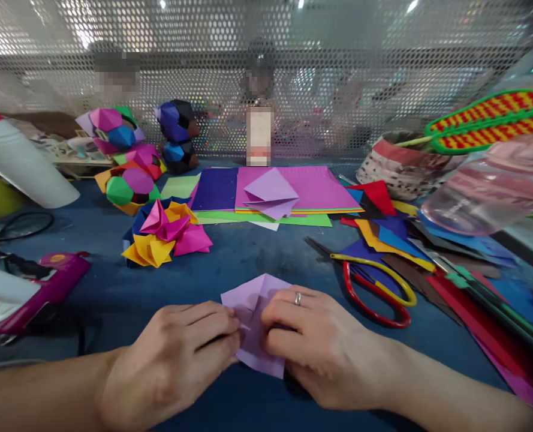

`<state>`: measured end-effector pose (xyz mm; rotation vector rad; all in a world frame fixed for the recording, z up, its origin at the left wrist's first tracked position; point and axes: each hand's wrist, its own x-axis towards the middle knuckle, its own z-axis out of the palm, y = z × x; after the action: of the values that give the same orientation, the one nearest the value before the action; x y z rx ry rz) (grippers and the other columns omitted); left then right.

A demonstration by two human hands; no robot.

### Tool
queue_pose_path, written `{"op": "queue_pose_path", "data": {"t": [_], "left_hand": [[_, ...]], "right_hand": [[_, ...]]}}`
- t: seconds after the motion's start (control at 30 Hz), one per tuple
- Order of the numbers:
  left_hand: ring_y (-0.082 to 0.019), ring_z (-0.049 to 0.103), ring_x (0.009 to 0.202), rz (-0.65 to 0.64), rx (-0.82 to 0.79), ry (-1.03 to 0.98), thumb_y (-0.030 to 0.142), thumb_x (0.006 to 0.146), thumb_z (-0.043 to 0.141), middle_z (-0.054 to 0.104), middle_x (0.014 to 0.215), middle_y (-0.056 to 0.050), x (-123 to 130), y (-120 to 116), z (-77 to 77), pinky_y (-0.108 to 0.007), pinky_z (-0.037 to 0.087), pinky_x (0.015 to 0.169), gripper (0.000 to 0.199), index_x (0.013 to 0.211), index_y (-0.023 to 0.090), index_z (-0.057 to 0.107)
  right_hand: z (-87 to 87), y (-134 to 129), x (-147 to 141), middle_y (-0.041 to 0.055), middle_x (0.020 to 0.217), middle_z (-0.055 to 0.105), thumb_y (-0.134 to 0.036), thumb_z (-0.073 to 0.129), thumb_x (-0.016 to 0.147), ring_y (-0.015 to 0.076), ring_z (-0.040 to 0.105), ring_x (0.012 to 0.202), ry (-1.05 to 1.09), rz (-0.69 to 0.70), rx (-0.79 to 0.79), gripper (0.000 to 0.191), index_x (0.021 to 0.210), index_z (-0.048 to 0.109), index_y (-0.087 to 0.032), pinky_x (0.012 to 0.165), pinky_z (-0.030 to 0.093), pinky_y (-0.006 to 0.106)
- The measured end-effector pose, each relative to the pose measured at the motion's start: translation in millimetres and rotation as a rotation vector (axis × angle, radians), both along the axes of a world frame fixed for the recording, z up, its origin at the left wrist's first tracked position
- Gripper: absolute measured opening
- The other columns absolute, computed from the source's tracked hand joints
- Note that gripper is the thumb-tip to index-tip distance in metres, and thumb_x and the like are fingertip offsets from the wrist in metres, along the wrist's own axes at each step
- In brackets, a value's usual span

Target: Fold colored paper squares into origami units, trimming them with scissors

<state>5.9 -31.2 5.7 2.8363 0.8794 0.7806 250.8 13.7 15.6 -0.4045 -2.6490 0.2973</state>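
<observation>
A lilac sheet of origami paper, partly folded with creases showing, is held just above the blue tabletop in front of me. My left hand pinches its left edge, fingers curled together. On the right side, my right hand, with a ring on one finger, grips the paper between thumb and bent fingers; the fingertips are partly hidden. Beyond them a second folded lilac piece rests on a stack of coloured paper.
Red-and-yellow-handled scissors lie to the right, near scattered paper scraps and a pink bottle. Folded pink and yellow pieces sit to the left. A magenta glue gun with a cord lies farther left. Behind stands a perforated metal screen.
</observation>
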Motion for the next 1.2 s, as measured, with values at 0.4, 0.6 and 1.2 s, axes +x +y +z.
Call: {"op": "queue_pose_path", "data": {"t": [0.4, 0.6, 1.2], "left_hand": [[-0.014, 0.074, 0.09, -0.078, 0.003, -0.004, 0.011, 0.099, 0.047, 0.078, 0.091, 0.0, -3, 3, 17.6, -0.022, 0.061, 0.087, 0.029, 0.088, 0.02, 0.072], [-0.013, 0.073, 0.098, -0.041, -0.035, -0.028, 0.021, 0.102, 0.047, 0.078, 0.086, 0.001, -4, 0, 10.5, -0.021, 0.059, 0.094, 0.029, 0.095, 0.019, 0.075], [-0.014, 0.072, 0.099, -0.089, -0.012, 0.024, 0.023, 0.104, 0.045, 0.078, 0.09, 0.003, -7, 10, 3.0, -0.022, 0.06, 0.086, 0.033, 0.093, 0.021, 0.075]], "right_hand": [[10.9, 6, 1, 0.0026, 0.09, 0.065, -0.021, 0.063, 0.093, 0.0148, 0.058, 0.079, -0.027, 0.015, -0.299, 0.012, 0.081, 0.065, -0.018, 0.072, 0.045, 0.032], [2.1, -4, -7, -0.0021, 0.08, 0.063, -0.026, 0.062, 0.096, 0.0139, 0.056, 0.077, 0.04, -0.231, -0.439, 0.014, 0.084, 0.059, -0.02, 0.077, 0.039, 0.032], [-9.0, -15, -23, -0.0038, 0.072, 0.054, -0.017, 0.061, 0.092, 0.0139, 0.043, 0.067, 0.019, -0.498, -0.361, 0.024, 0.073, 0.047, -0.019, 0.068, 0.024, 0.033]]}}
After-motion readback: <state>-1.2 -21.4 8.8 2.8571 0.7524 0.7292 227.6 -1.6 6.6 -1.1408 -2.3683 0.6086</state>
